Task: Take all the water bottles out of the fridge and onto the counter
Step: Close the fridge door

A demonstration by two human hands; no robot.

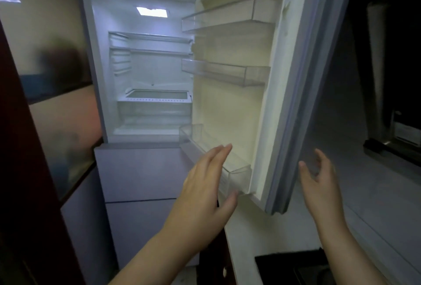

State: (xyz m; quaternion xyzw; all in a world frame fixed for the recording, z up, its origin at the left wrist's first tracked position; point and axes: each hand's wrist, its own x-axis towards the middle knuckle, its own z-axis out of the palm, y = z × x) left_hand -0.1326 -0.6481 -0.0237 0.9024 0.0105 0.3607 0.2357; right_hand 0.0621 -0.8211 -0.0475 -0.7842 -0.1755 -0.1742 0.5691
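Observation:
The fridge (145, 68) stands open, lit inside, with bare glass shelves and a crisper drawer; I see no water bottles in it. Its door (273, 102) swings out to the right and carries three clear bins, all without bottles. My left hand (205, 184) is raised with fingers apart just in front of the lowest door bin (237, 170), holding nothing. My right hand (319, 182) is open beside the door's outer edge, not gripping it. The pale counter (364, 193) runs along the right.
A dark hob (293, 268) is set into the counter at the bottom right. A dark appliance (401, 134) stands at the counter's far end. The fridge's closed lower drawers (141, 175) are below. A dark red panel (18, 170) lines the left.

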